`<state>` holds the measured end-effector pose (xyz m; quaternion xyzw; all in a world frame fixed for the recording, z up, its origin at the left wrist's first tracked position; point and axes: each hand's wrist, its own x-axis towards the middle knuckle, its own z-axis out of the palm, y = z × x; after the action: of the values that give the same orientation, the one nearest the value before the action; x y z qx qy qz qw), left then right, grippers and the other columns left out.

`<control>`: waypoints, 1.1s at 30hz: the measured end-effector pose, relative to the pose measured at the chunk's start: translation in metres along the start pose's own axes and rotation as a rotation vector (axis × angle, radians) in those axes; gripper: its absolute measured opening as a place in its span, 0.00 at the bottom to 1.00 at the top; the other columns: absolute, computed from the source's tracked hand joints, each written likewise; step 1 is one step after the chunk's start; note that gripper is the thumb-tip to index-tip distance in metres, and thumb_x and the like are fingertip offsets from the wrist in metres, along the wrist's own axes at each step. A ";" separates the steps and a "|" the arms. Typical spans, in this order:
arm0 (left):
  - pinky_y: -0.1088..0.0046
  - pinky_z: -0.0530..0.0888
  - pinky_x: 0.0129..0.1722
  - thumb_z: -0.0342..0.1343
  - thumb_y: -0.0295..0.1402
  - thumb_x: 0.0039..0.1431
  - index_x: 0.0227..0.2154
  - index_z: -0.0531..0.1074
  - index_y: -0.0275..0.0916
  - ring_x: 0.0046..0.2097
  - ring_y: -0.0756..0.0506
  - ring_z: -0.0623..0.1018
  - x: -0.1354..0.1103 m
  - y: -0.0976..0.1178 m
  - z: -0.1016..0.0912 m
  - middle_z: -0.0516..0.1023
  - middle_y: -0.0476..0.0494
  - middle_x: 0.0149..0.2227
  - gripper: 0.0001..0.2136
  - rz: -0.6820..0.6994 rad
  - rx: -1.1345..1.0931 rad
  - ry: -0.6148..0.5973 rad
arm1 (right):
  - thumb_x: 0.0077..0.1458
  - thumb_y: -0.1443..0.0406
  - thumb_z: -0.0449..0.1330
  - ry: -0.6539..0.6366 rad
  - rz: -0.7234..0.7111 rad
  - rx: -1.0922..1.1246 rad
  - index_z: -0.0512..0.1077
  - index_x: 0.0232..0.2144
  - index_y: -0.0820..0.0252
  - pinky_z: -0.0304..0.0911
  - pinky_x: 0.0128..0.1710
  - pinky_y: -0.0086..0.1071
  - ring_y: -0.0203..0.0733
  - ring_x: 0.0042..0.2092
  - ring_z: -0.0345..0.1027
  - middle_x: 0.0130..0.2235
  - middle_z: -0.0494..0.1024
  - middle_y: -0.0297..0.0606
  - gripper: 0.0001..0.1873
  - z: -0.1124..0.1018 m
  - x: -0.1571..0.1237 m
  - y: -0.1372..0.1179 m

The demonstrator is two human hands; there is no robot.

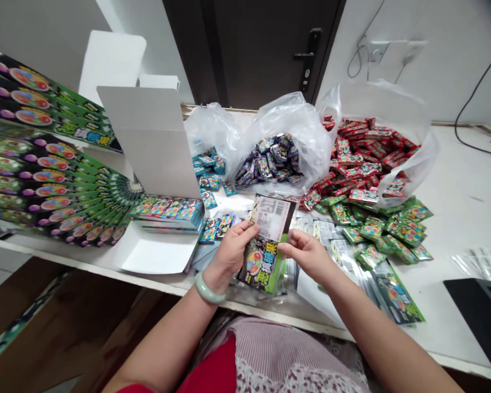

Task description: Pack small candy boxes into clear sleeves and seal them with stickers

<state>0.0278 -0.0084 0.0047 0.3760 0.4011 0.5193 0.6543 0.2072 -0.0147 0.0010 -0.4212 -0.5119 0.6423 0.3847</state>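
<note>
White worktable (466, 218) below a dark door (253, 54): we see plastic bags at 12 o'clock, heaped with blue sachets (268, 161) and red sachets (364, 155). Green display cards (36, 169) lie fanned at 9 o'clock beside an open white carton (151, 142). At 6 o'clock, our left hand (231, 254) and right hand (303, 254) hold a printed packet (265, 267) above the table, fingers (249, 229) clamped on its sides.

Your surface: long white table (466, 218), its front edge close to you.
Your left: fanned green display cards (45, 174) beside an open white cardboard box (155, 158).
Along the back: three clear plastic bags (298, 125), holding teal packets (208, 164), purple packets (270, 161) and red packets (364, 153).
Your right: loose green packets (393, 234), black case (485, 322) at the corner.
</note>
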 end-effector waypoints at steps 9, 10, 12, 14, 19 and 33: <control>0.77 0.69 0.24 0.65 0.42 0.49 0.33 0.73 0.35 0.26 0.51 0.72 -0.022 -0.021 -0.019 0.75 0.49 0.27 0.15 -0.157 0.157 -0.010 | 0.36 0.50 0.70 0.163 0.025 0.055 0.70 0.29 0.58 0.64 0.30 0.30 0.36 0.29 0.67 0.26 0.74 0.30 0.22 -0.006 0.007 -0.003; 0.78 0.69 0.23 0.65 0.42 0.49 0.32 0.72 0.35 0.24 0.52 0.70 -0.024 -0.025 -0.019 0.74 0.51 0.25 0.15 -0.143 0.127 0.036 | 0.36 0.51 0.70 0.108 0.072 0.050 0.70 0.29 0.58 0.65 0.30 0.31 0.36 0.30 0.68 0.27 0.75 0.31 0.22 -0.004 0.006 -0.002; 0.79 0.68 0.21 0.65 0.42 0.50 0.31 0.71 0.36 0.24 0.53 0.70 -0.027 -0.032 -0.019 0.72 0.52 0.25 0.15 -0.136 0.090 0.077 | 0.35 0.53 0.71 0.023 0.141 0.013 0.69 0.28 0.57 0.65 0.29 0.31 0.37 0.29 0.69 0.26 0.75 0.30 0.21 -0.002 0.003 0.000; 0.79 0.70 0.23 0.64 0.41 0.51 0.32 0.71 0.36 0.25 0.53 0.72 -0.028 -0.037 -0.020 0.74 0.50 0.27 0.14 -0.167 0.062 0.045 | 0.37 0.54 0.70 0.020 0.156 -0.019 0.67 0.25 0.57 0.66 0.29 0.32 0.36 0.27 0.68 0.24 0.74 0.29 0.19 -0.003 0.001 0.003; 0.77 0.74 0.32 0.65 0.40 0.51 0.41 0.73 0.37 0.33 0.50 0.78 -0.018 -0.032 -0.018 0.79 0.45 0.35 0.17 -0.200 -0.079 -0.036 | 0.37 0.55 0.70 -0.005 0.179 -0.001 0.68 0.26 0.56 0.70 0.37 0.38 0.40 0.30 0.72 0.26 0.77 0.30 0.18 -0.003 -0.006 0.019; 0.68 0.76 0.43 0.59 0.40 0.57 0.47 0.75 0.35 0.44 0.44 0.78 -0.023 -0.037 -0.007 0.80 0.39 0.42 0.18 0.020 0.072 0.042 | 0.47 0.58 0.66 0.204 -0.020 -0.115 0.59 0.50 0.54 0.66 0.32 0.33 0.36 0.29 0.68 0.27 0.71 0.27 0.30 -0.012 -0.038 0.013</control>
<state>0.0318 -0.0368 -0.0289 0.3923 0.4292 0.5189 0.6266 0.2309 -0.0479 -0.0071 -0.5007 -0.5103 0.5616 0.4165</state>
